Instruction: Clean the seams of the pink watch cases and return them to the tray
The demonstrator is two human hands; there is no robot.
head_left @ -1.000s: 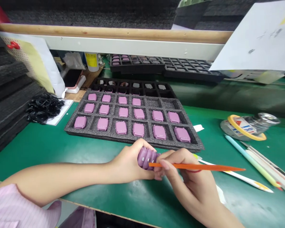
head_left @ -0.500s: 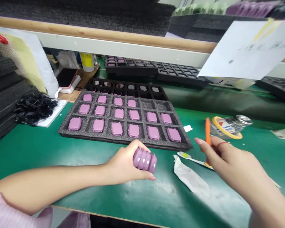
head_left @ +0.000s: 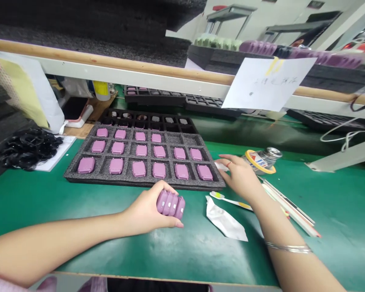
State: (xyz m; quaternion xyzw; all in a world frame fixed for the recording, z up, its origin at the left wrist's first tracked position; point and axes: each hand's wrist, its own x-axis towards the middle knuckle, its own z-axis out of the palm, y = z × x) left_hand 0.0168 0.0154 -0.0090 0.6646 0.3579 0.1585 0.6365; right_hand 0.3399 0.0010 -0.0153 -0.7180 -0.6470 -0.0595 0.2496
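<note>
My left hand is closed round a short row of purple watch cases, pressed side by side and held just above the green table. Small pale marks show on their sides. In front of it lies a dark grey foam tray with purple watch cases sitting in most of its near compartments. At the tray's right edge, my right hand reaches over a small white slip, its visible fingers apart on either side of the slip. Whether they touch it is unclear.
A toothbrush and a crumpled white cloth lie right of centre. Beyond my right hand stand a glass jar with a yellow ring and several thin sticks. Black straps are heaped left. A shelf rail crosses above.
My right hand has let go of the orange tool and moved left to the white slip beside the tray. My left hand still holds the purple cases. The view has shifted right.
</note>
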